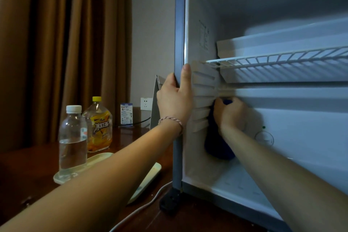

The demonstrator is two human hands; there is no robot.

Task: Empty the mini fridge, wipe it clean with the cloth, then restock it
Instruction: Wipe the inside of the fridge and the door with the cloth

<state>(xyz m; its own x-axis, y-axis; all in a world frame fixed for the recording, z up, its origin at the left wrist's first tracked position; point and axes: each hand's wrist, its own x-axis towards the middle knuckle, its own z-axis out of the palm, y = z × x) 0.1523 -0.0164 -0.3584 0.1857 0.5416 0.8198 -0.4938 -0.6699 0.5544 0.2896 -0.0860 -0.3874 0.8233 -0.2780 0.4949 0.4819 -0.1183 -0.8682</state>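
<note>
The mini fridge (179, 24) stands open on the right, its inside bare except for a white wire shelf (282, 62). My left hand (174, 98) grips the fridge's left front edge, thumb on the inner rim. My right hand (230, 113) is inside below the shelf and holds a dark blue cloth (216, 143) against the ribbed left inner wall. The cloth hangs down under that hand. A clear water bottle (72, 137) and a yellow-capped iced tea bottle (98, 126) stand on the table to the left.
The bottles stand by a pale tray (98, 158) on the dark wooden table (28, 175). A white cable (143, 207) runs past the fridge's black foot. Brown curtains, a wall socket (146, 103), a small card stand and a folded card sit behind.
</note>
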